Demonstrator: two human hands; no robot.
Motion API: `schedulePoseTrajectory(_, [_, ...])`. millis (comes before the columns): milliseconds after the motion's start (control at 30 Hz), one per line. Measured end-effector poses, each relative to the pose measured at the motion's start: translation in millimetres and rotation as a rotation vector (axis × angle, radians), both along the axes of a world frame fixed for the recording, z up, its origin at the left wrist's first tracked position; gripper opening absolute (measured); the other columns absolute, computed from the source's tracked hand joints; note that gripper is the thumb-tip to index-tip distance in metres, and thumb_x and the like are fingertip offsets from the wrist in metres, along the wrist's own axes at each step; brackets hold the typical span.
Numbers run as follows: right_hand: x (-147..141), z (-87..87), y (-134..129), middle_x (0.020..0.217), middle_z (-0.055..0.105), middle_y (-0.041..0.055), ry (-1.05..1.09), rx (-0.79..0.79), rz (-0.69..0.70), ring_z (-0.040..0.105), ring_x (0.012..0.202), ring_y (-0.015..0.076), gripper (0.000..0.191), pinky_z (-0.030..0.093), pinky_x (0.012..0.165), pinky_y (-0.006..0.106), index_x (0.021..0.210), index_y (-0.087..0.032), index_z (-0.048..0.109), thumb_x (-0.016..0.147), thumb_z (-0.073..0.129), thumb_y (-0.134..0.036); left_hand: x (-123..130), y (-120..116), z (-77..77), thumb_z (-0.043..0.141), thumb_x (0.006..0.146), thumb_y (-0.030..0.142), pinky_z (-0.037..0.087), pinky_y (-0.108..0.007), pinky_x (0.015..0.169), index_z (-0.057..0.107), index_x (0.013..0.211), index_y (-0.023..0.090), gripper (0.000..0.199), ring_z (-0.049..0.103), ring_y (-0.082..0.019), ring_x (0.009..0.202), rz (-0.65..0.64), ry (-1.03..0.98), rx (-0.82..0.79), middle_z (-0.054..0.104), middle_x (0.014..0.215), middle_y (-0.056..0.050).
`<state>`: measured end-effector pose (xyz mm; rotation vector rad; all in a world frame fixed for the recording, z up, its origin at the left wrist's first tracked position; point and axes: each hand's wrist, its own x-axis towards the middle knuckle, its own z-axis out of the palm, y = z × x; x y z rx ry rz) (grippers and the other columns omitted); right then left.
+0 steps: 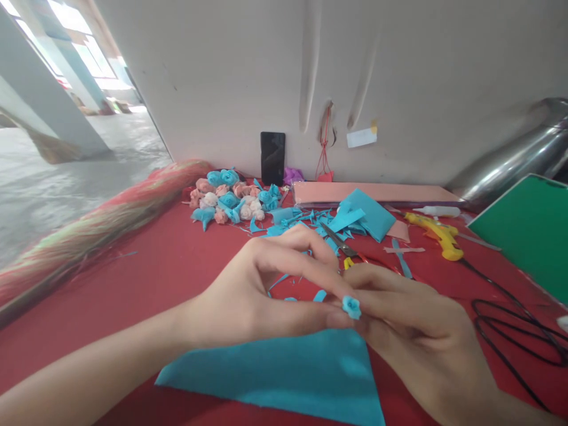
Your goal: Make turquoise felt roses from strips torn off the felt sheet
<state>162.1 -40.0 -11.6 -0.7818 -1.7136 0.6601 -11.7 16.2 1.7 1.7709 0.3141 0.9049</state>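
Observation:
A small blue paper flower (352,307) is pinched between my two hands, its ruffled end facing me. My left hand (275,290) has its thumb and forefinger closed on the flower's left side. From the right, the fingertips of my right hand (417,325) press on it too; part of their grip is hidden. Below my hands lies a large sheet of blue paper (284,378). Just beyond them are scissors (339,239), partly covered by my fingers, among blue paper scraps (306,219).
Finished blue, pink and white flowers (228,198) are heaped at the back left. A phone (272,157) leans on the wall. A yellow glue gun (437,234) with a looped black cable (519,331) lies right, near a green board (528,236). Folded blue paper (373,216) sits behind.

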Motion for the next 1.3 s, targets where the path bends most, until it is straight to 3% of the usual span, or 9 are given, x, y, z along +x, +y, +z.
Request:
schedulePoseTrajectory(133, [-2, 4.1, 1, 0.07, 0.069, -0.0052, 0.004, -0.148, 0.038, 0.066, 0.064, 0.0035, 0.022, 0.05, 0.063, 0.001, 0.071, -0.023, 0.074, 0.076, 0.065, -0.004, -1, 7, -4.3, 0.074, 0.07, 0.007, 0.046, -0.024, 0.08, 0.077, 0.08, 0.026, 0.022, 0.053, -0.011, 0.077, -0.057, -0.005, -0.156, 0.056, 0.072, 0.002])
schedulePoseTrajectory(400, [-3, 2.5, 3, 0.071, 0.071, -0.0052, -0.006, -0.111, 0.022, 0.067, 0.064, 0.0036, 0.018, 0.051, 0.064, 0.001, 0.069, -0.02, 0.072, 0.076, 0.066, -0.005, 0, 9, -7.9, 0.075, 0.069, 0.006, 0.044, -0.025, 0.08, 0.077, 0.076, 0.027, 0.022, 0.052, -0.01, 0.074, -0.09, -0.012, -0.259, 0.054, 0.072, 0.003])
schedulePoseTrajectory(500, [-3, 0.3, 2, 0.074, 0.072, -0.0056, -0.047, 0.015, -0.061, 0.067, 0.065, 0.0031, 0.016, 0.051, 0.067, 0.002, 0.072, -0.02, 0.071, 0.076, 0.067, -0.005, 1, 9, -9.1, 0.074, 0.069, 0.006, 0.045, -0.023, 0.076, 0.078, 0.077, 0.027, 0.023, 0.052, -0.01, 0.074, -0.077, -0.033, -0.257, 0.054, 0.071, 0.003])
schedulePoseTrajectory(700, [2, -3.3, 1, 0.076, 0.072, 0.0026, -0.332, 0.453, -0.283, 0.066, 0.069, 0.0099, 0.015, 0.055, 0.069, 0.014, 0.08, -0.014, 0.068, 0.08, 0.059, -0.003, 7, 1, -13.0, 0.074, 0.07, 0.005, 0.047, -0.02, 0.071, 0.078, 0.078, 0.027, 0.023, 0.053, -0.008, 0.072, 0.059, -0.075, -0.212, 0.054, 0.071, 0.003])
schedulePoseTrajectory(800, [3, -4.7, 2, 0.074, 0.072, 0.0057, -0.414, 0.547, -0.361, 0.066, 0.068, 0.0121, 0.014, 0.056, 0.066, 0.018, 0.079, -0.012, 0.068, 0.083, 0.057, -0.004, 9, -4, -15.8, 0.074, 0.07, 0.007, 0.047, -0.019, 0.074, 0.078, 0.08, 0.028, 0.023, 0.052, -0.008, 0.073, 0.155, -0.091, -0.147, 0.053, 0.071, 0.003])
schedulePoseTrajectory(900, [1, -7.0, 2, 0.075, 0.071, 0.005, -0.397, 0.531, -0.352, 0.065, 0.068, 0.0114, 0.015, 0.055, 0.066, 0.017, 0.081, -0.013, 0.066, 0.084, 0.054, -0.004, 10, -7, -16.9, 0.075, 0.07, 0.006, 0.046, -0.018, 0.076, 0.078, 0.079, 0.028, 0.024, 0.051, -0.008, 0.073, 0.201, -0.107, -0.121, 0.052, 0.07, 0.004])
schedulePoseTrajectory(1067, [2, -9.8, 3, 0.083, 0.071, 0.0027, -0.304, 0.431, -0.262, 0.065, 0.075, 0.0097, 0.019, 0.054, 0.07, 0.015, 0.09, -0.016, 0.064, 0.082, 0.055, -0.001, 9, -6, -14.7, 0.074, 0.07, 0.007, 0.048, -0.017, 0.068, 0.078, 0.08, 0.026, 0.021, 0.051, -0.008, 0.072, 0.118, -0.093, -0.198, 0.051, 0.075, 0.002])
schedulePoseTrajectory(1300, [4, -3.8, 9, 0.078, 0.068, -0.0022, -0.197, 0.199, -0.066, 0.065, 0.07, 0.0055, 0.021, 0.051, 0.068, 0.007, 0.081, -0.02, 0.064, 0.082, 0.053, -0.002, 7, -3, -12.5, 0.074, 0.07, 0.006, 0.046, -0.017, 0.068, 0.076, 0.075, 0.025, 0.019, 0.051, -0.007, 0.072, 0.091, -0.062, -0.246, 0.052, 0.073, 0.004])
